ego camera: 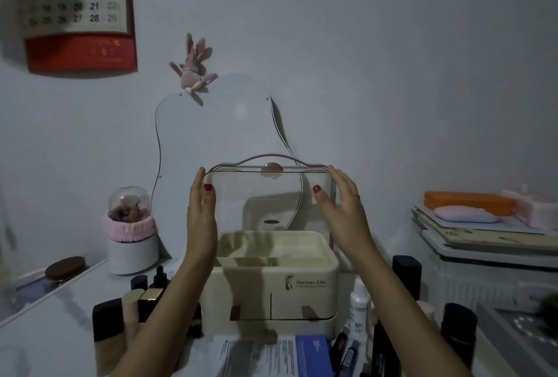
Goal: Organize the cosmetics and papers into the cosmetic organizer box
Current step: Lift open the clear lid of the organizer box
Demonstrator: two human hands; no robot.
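The cream plastic cosmetic organizer box stands on the white worktop below both hands, its front printed "Serious Life" beside a small dark logo, its upper tray uncovered. Its clear, rounded plastic lid is raised between the hands: the left hand presses its left edge with straight fingers, thumb laid on the front face, and the right hand does the same on the right edge, fingers straight and together. Nearer than the wrists, white and blue printed papers lie before the box; their text is too small to read. Dark and beige cosmetic bottles cluster left of the left forearm, and dark tubes and a white bottle stand right of the right forearm. Up left of the fingers hangs a red wall calendar showing 6, 7, 13, 14, 21, 28.
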